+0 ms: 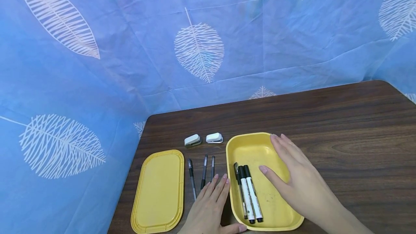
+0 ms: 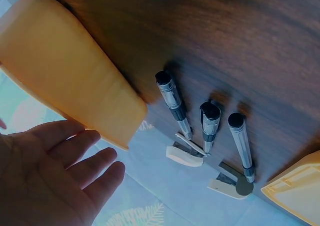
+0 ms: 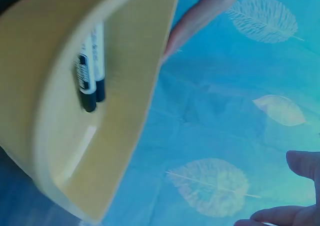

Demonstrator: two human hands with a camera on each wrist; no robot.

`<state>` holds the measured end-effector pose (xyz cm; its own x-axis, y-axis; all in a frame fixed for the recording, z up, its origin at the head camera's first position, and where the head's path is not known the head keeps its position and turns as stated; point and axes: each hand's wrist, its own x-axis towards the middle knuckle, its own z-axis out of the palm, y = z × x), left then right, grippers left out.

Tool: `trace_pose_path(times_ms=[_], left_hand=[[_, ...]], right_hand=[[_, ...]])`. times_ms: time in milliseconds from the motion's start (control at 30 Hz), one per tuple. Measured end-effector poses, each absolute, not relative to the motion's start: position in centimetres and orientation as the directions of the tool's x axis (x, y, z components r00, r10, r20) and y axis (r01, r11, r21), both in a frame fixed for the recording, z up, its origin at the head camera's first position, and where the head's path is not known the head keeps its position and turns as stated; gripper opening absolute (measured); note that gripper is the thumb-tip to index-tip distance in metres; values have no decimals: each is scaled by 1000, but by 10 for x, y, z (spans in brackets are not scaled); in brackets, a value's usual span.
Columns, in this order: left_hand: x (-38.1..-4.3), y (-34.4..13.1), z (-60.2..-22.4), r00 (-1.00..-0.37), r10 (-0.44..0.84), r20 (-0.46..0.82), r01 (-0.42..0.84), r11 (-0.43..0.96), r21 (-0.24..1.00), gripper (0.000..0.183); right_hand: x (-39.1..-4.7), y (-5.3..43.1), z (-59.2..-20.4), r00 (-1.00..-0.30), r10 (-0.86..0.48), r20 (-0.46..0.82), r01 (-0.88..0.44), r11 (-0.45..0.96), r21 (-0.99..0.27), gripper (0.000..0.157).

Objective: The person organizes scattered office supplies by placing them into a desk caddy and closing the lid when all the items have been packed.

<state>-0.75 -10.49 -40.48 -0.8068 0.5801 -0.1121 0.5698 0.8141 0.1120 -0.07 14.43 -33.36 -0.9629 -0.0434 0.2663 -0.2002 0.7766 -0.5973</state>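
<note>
A yellow plastic box (image 1: 273,205) stands on the table, holding a pen (image 1: 240,190) and two white markers (image 1: 253,194) with black caps. My left hand (image 1: 208,205) lies along the box's left side, fingers extended, fingertips by the rim; in the left wrist view its palm shows with nothing in it. Over the box's right side is my right hand (image 1: 303,180), thumb spread from straight fingers. Whether it touches the rim I cannot tell. Left of the box lie three pens (image 1: 191,178), partly hidden by my left hand. A flat yellow lid (image 1: 159,190) lies farther left.
Two small white staplers (image 1: 214,138) sit behind the pens. The dark wooden table (image 1: 357,143) extends to the right. Blue cloth (image 1: 136,64) with white leaf prints hangs behind and along the left side of the table.
</note>
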Motion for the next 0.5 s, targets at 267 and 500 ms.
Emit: trace_pose_path(times_ms=[267, 500], left_hand=[[-8, -105, -405, -807, 578, -118, 567, 815, 119, 99], [-8, -106, -407, -804, 586, -106, 578, 810, 98, 99]], right_hand=[[9, 148, -318, -918, -79, 389, -304, 771, -559, 81], [14, 153, -306, -896, -65, 439, -319, 783, -534, 89]])
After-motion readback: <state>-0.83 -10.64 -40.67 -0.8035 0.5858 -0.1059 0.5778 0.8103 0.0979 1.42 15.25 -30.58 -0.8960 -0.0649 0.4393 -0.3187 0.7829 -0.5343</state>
